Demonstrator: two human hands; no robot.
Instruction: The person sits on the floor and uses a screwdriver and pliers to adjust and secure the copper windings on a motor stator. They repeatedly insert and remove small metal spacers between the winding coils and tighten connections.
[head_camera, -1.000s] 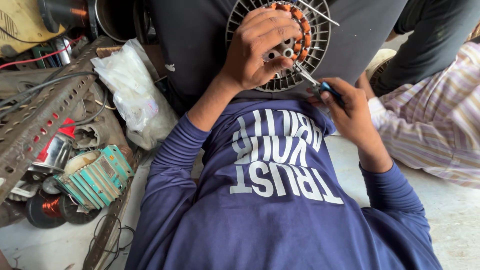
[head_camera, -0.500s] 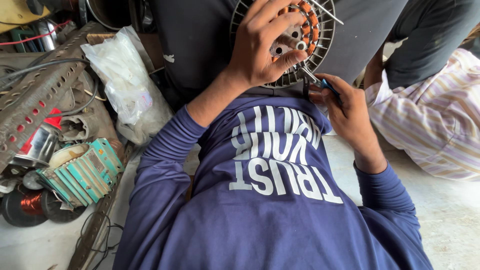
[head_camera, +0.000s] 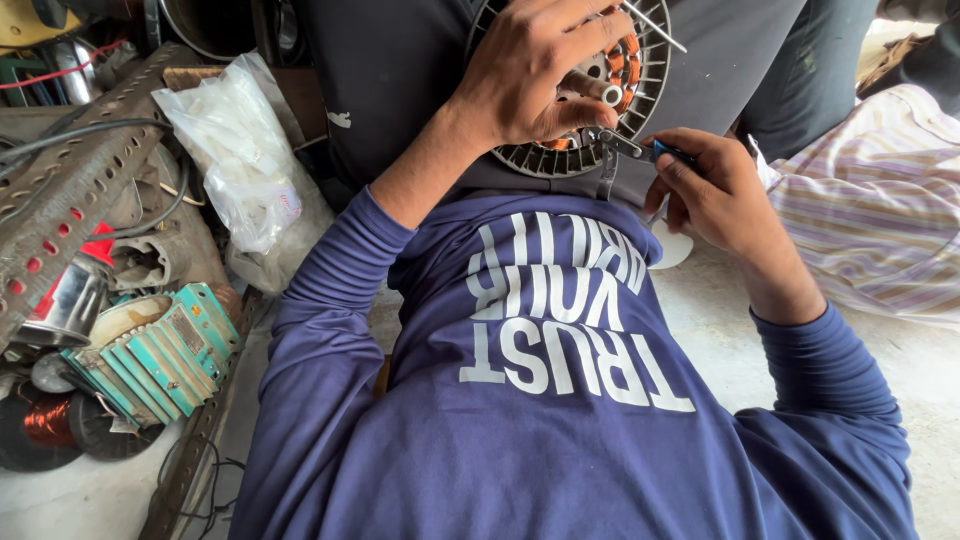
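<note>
Cluttered workshop: hands (head_camera: 540, 75) on stator (head_camera: 640, 110)

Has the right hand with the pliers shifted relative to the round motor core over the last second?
No real shift: the right hand keeps its pliers at the lower right rim of the motor core, as before.

Crumpled plastic bag (head_camera: 243, 160), teal finned block (head_camera: 150, 350)

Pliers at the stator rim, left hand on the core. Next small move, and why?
Probably ease the pliers tips a touch further in toward the copper windings. The right hand holds them right at the stator rim, just below the left hand, which grips the core and steadies it. What the tips grip, if anything, cannot be seen, so go slowly.
</note>
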